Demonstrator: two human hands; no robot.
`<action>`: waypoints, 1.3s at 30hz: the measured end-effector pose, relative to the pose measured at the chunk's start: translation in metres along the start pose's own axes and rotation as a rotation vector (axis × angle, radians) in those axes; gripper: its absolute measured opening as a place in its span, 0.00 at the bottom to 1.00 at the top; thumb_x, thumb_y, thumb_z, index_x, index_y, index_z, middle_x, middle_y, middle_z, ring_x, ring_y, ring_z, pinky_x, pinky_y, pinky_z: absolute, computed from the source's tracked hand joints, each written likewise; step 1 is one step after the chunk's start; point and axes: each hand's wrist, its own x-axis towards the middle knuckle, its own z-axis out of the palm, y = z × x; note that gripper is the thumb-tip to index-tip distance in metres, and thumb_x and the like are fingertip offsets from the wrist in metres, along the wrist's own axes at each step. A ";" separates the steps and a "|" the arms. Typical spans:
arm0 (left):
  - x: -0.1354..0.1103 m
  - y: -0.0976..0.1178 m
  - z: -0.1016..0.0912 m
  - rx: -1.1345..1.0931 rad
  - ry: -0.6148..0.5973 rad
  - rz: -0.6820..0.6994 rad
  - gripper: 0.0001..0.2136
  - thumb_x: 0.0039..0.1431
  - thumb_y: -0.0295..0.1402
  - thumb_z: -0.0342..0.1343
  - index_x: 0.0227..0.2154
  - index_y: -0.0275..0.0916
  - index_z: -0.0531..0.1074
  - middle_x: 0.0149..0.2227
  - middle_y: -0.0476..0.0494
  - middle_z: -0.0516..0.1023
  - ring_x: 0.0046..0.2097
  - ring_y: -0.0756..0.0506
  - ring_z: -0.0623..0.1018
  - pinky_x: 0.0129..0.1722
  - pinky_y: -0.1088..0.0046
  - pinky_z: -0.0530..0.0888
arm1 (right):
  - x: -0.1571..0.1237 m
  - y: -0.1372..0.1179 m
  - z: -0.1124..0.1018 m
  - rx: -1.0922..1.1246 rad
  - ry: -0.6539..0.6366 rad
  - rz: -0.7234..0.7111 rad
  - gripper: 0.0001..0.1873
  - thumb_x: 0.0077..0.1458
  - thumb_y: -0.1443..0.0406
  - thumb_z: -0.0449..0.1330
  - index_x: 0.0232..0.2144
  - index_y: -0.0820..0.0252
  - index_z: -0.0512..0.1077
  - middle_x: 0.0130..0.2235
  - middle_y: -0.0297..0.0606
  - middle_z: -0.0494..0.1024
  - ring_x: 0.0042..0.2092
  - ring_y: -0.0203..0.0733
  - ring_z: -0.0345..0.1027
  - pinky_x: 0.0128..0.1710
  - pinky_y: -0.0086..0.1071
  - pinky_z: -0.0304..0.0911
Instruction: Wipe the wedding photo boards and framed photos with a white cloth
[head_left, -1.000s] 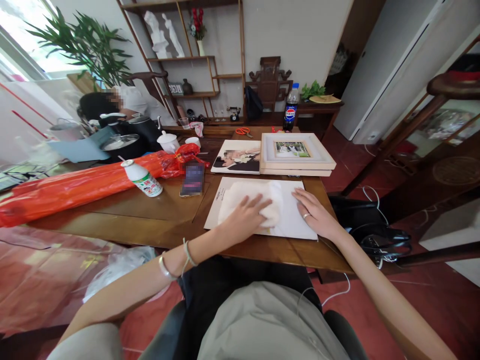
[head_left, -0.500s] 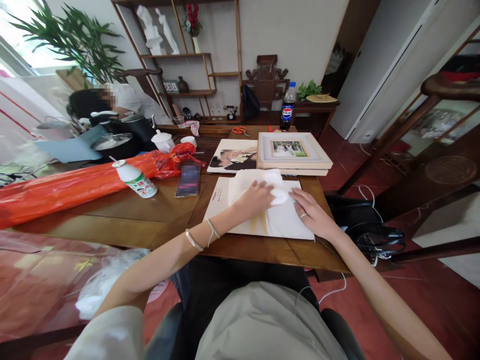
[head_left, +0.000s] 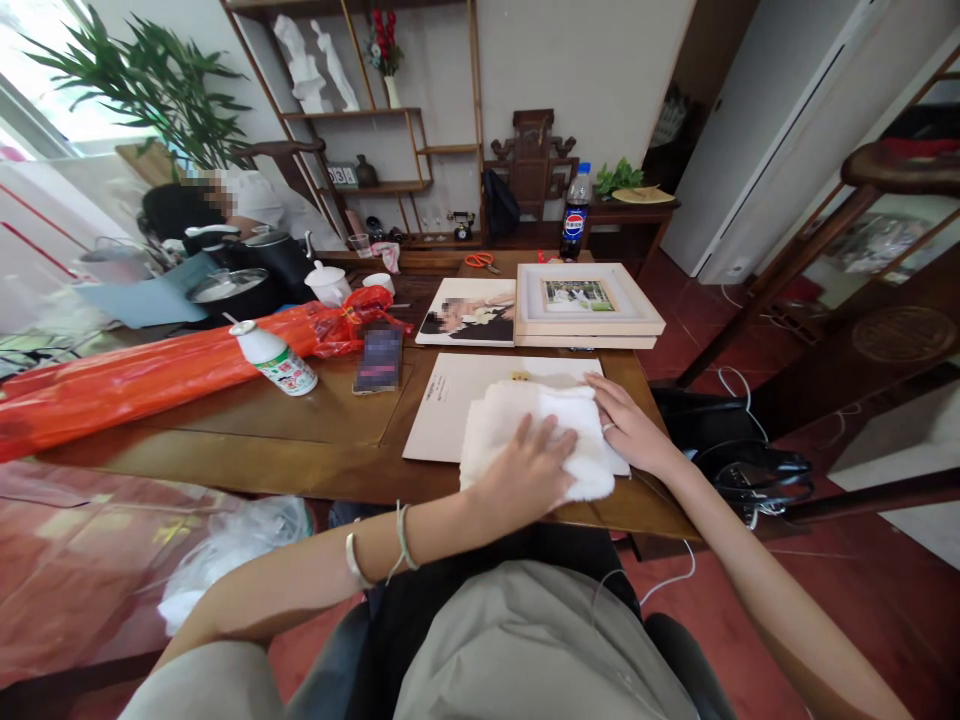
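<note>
My left hand (head_left: 523, 470) lies spread over a folded white cloth (head_left: 491, 420), pressing it down with fingers apart. Beneath the cloth is a flat white panel (head_left: 435, 410) with small dark print at its left side and a small yellowish mark near its top. The cloth covers much of the panel's right and front part and reaches over its front edge. My right hand (head_left: 630, 430) rests flat at the panel's right edge, fingers stretched out and touching or very near the cloth; its fingertips point away from me.
Behind the panel lie a photo print (head_left: 469, 312) and a stacked picture frame (head_left: 589, 300). A cola bottle (head_left: 575, 215) and orange-handled pliers (head_left: 481, 263) are farther back. Leftward are a phone (head_left: 377, 358), a white bottle (head_left: 276, 358) and a red plastic-wrapped bundle (head_left: 165, 365). Another person sits beyond.
My left hand has drawn the cloth toward me, from the panel's far edge to its front edge. The panel's upper part is now uncovered. My right hand stays nearly in place.
</note>
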 end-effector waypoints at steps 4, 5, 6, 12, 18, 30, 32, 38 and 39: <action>0.032 -0.038 0.007 -0.055 -0.040 -0.087 0.12 0.65 0.37 0.51 0.39 0.39 0.77 0.61 0.39 0.65 0.63 0.34 0.61 0.59 0.50 0.61 | 0.001 0.002 0.002 -0.028 0.015 -0.017 0.24 0.62 0.64 0.45 0.61 0.53 0.58 0.64 0.43 0.58 0.66 0.51 0.48 0.64 0.53 0.48; 0.039 -0.046 0.008 -0.075 -0.032 -0.107 0.14 0.65 0.39 0.49 0.38 0.38 0.77 0.61 0.39 0.65 0.63 0.35 0.61 0.59 0.51 0.61 | 0.001 0.002 0.002 -0.032 0.011 -0.022 0.24 0.63 0.64 0.44 0.61 0.53 0.58 0.64 0.44 0.58 0.66 0.51 0.47 0.64 0.53 0.48; 0.046 -0.052 0.010 -0.092 -0.021 -0.127 0.15 0.66 0.39 0.47 0.38 0.37 0.77 0.61 0.39 0.65 0.64 0.36 0.61 0.60 0.52 0.60 | 0.001 0.003 0.002 -0.037 0.008 -0.023 0.24 0.63 0.64 0.45 0.61 0.53 0.58 0.64 0.44 0.58 0.66 0.51 0.47 0.64 0.52 0.48; 0.066 -0.054 0.017 0.001 -0.018 -0.169 0.15 0.66 0.37 0.47 0.41 0.36 0.77 0.63 0.36 0.62 0.64 0.32 0.59 0.60 0.46 0.58 | 0.000 0.005 0.004 -0.032 0.030 -0.017 0.25 0.62 0.64 0.46 0.61 0.53 0.58 0.63 0.45 0.59 0.66 0.52 0.48 0.64 0.54 0.49; 0.046 0.018 0.012 0.170 -0.008 -0.103 0.15 0.61 0.29 0.50 0.46 0.32 0.76 0.59 0.27 0.65 0.63 0.29 0.61 0.60 0.45 0.57 | -0.002 0.006 0.003 0.024 0.030 -0.041 0.25 0.61 0.62 0.48 0.61 0.53 0.59 0.64 0.46 0.59 0.66 0.53 0.49 0.63 0.55 0.50; 0.033 0.040 -0.003 0.154 -0.035 -0.031 0.15 0.61 0.31 0.49 0.46 0.35 0.76 0.57 0.31 0.69 0.60 0.31 0.66 0.58 0.49 0.64 | -0.001 0.002 0.001 0.056 0.017 0.003 0.24 0.62 0.63 0.45 0.60 0.49 0.59 0.64 0.41 0.58 0.66 0.50 0.47 0.64 0.54 0.47; 0.041 0.013 -0.007 0.098 -0.074 -0.004 0.12 0.60 0.29 0.50 0.41 0.35 0.77 0.58 0.31 0.68 0.61 0.31 0.65 0.58 0.49 0.63 | -0.001 0.003 0.001 0.051 0.017 -0.016 0.25 0.62 0.62 0.46 0.60 0.51 0.59 0.64 0.43 0.58 0.66 0.52 0.48 0.64 0.54 0.48; 0.071 -0.067 -0.011 -0.232 -0.002 -0.165 0.20 0.69 0.41 0.40 0.43 0.32 0.73 0.44 0.36 0.77 0.45 0.42 0.77 0.43 0.68 0.72 | 0.000 0.003 0.003 -0.038 0.005 -0.019 0.23 0.64 0.63 0.44 0.60 0.55 0.59 0.63 0.46 0.58 0.66 0.52 0.46 0.64 0.53 0.48; 0.078 -0.076 -0.009 -0.269 0.010 -0.165 0.22 0.69 0.43 0.39 0.40 0.32 0.73 0.40 0.36 0.78 0.42 0.43 0.77 0.42 0.69 0.71 | 0.000 0.003 0.003 -0.046 0.003 -0.009 0.23 0.64 0.63 0.43 0.60 0.55 0.59 0.63 0.47 0.58 0.66 0.52 0.46 0.64 0.52 0.48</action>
